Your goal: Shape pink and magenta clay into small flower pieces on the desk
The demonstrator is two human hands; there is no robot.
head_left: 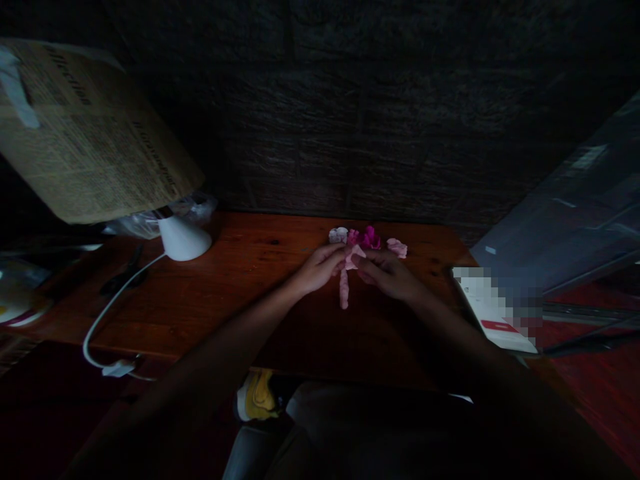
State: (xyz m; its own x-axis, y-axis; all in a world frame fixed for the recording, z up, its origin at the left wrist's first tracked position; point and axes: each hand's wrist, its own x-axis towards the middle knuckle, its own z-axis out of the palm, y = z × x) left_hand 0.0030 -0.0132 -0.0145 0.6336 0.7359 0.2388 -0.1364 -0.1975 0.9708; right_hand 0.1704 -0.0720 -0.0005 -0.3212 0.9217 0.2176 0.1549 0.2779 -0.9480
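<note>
Left hand and right hand are held close together.
Thumbs and fingers are bent inward in a pinching pose; the left forearm and right forearm are extended forward and angled toward each other, their nearer parts sunk in shadow.

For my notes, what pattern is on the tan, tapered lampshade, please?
The lampshade shows dark newspaper print, clearest in head view.
</note>
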